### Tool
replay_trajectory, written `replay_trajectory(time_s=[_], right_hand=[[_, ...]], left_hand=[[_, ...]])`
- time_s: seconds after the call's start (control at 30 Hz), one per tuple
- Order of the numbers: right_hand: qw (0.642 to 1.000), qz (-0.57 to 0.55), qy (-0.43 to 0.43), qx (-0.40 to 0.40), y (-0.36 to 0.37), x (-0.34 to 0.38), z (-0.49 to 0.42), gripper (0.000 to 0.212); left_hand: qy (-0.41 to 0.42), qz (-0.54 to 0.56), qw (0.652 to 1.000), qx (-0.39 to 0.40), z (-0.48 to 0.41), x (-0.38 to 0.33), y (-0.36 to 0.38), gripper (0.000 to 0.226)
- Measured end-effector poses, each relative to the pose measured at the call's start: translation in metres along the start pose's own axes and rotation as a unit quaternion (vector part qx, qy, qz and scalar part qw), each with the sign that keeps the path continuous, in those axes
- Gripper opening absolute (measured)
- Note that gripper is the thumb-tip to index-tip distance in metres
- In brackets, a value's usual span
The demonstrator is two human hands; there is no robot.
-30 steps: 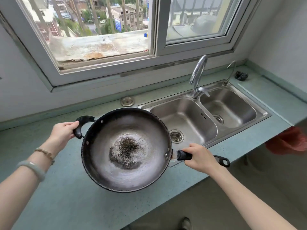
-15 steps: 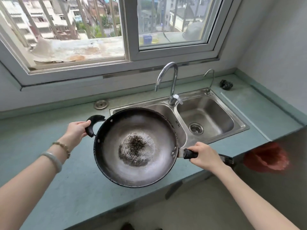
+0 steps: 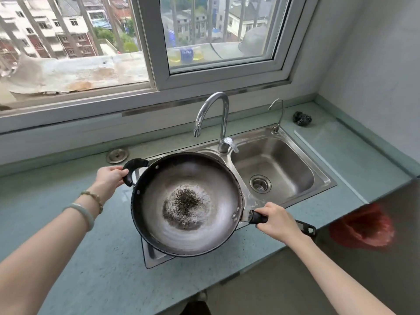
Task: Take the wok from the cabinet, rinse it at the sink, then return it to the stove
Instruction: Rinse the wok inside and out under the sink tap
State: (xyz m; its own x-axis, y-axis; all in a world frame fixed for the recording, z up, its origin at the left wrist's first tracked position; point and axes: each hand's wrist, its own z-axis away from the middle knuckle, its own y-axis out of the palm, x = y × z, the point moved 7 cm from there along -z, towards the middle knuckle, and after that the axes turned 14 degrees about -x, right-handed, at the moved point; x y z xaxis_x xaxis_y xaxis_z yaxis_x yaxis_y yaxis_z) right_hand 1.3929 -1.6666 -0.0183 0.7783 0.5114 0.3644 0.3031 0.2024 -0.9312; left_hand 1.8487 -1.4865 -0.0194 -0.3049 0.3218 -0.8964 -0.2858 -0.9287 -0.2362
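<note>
Steel showed everywhere at mid-frame: one wok (image 3: 186, 204), one double sink (image 3: 327, 178) with two basins, two taps. You held the wok level over the left basin, covering nearly all of it, its rim under the big faucet (image 3: 221, 119). Your left hand (image 3: 109, 179) had fingers curled round the short loop handle; your right hand (image 3: 278, 220) was clamped on the long handle. The right basin stood open; bare countertop (image 3: 45, 183) stretched lower left.
</note>
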Motion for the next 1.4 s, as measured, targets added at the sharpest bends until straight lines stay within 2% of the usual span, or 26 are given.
replay_trajectory(time_s=[0.17, 0.33, 0.57, 0.7, 0.8, 1.0, 1.13, 1.23, 1.33, 1.4], right_hand=[[1.000, 0.009, 0.020, 0.019, 0.022, -0.006, -0.031, 0.031], [0.998, -0.004, 0.036, 0.042, 0.049, -0.005, -0.056, 0.034], [0.996, -0.001, 0.052, 0.074, 0.082, -0.011, -0.070, 0.042], [0.995, 0.000, 0.057, 0.085, 0.093, -0.014, -0.076, 0.045], [0.994, 0.001, 0.065, 0.091, 0.102, -0.017, -0.079, 0.049], [0.991, 0.000, 0.086, 0.098, 0.110, -0.028, -0.079, 0.052], [0.991, 0.008, 0.092, 0.095, 0.110, -0.030, -0.079, 0.055], [0.990, 0.026, 0.083, 0.113, 0.110, -0.028, -0.080, 0.054], [0.989, 0.028, 0.070, 0.129, 0.104, -0.022, -0.090, 0.044], [0.992, -0.012, 0.085, 0.093, 0.091, -0.015, -0.110, 0.038]], left_hand=[[0.008, -0.070, 0.997, -0.012, -0.043, 0.009, 0.030, 0.034], [0.013, -0.135, 0.991, -0.004, -0.085, 0.022, 0.059, 0.034], [0.079, -0.218, 0.973, 0.012, -0.106, 0.041, 0.084, 0.028], [0.090, -0.275, 0.957, 0.002, -0.125, 0.055, 0.081, 0.039], [0.089, -0.286, 0.954, 0.016, -0.135, 0.058, 0.084, 0.038], [0.134, -0.349, 0.927, 0.033, -0.131, 0.060, 0.089, 0.035], [0.162, -0.375, 0.912, 0.043, -0.122, 0.057, 0.094, 0.019], [0.178, -0.416, 0.891, 0.043, -0.129, 0.061, 0.094, 0.025], [0.202, -0.453, 0.868, 0.036, -0.127, 0.060, 0.094, 0.034], [0.217, -0.446, 0.867, 0.032, -0.117, 0.054, 0.095, 0.034]])
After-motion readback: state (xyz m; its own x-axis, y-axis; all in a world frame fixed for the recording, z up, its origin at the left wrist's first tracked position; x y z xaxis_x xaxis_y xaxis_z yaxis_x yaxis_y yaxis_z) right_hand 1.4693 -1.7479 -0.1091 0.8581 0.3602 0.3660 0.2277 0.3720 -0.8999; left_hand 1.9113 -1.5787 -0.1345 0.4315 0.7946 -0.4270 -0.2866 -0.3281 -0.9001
